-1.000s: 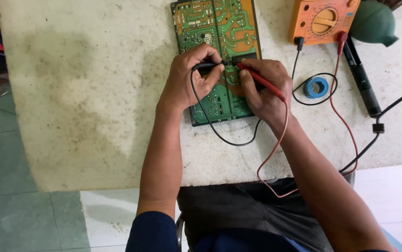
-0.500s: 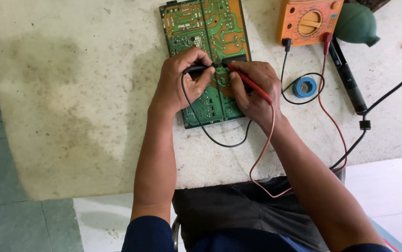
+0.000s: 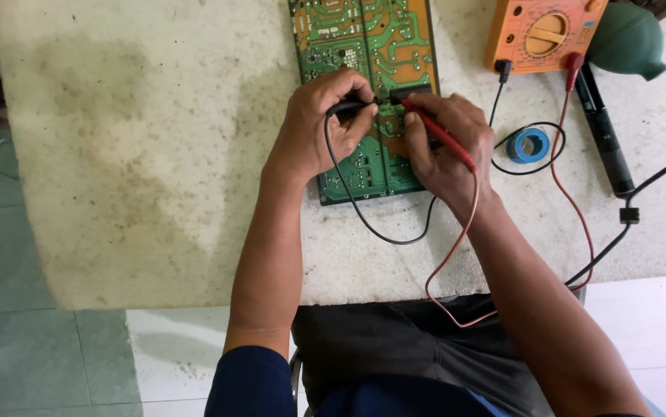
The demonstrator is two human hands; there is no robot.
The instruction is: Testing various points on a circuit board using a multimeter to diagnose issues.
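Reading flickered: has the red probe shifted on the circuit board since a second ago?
No. The red probe, in the right hand, sits at the same mid-board spot on the circuit board, facing the left hand's black probe.

Two bare forearms, uncovered from elbow to wrist. Left hand [image 3: 319, 123] and right hand [image 3: 445, 147] both bare: no gloves, no rings, no watch or band in view. Dark blue sleeve [image 3: 252, 384] ending just above the left elbow, short and plain, hem snug round the arm. Dark grey trousers [image 3: 395, 347] across the lap, creased cloth. Strip of blue shirt hem [image 3: 402, 403] at the bottom edge.
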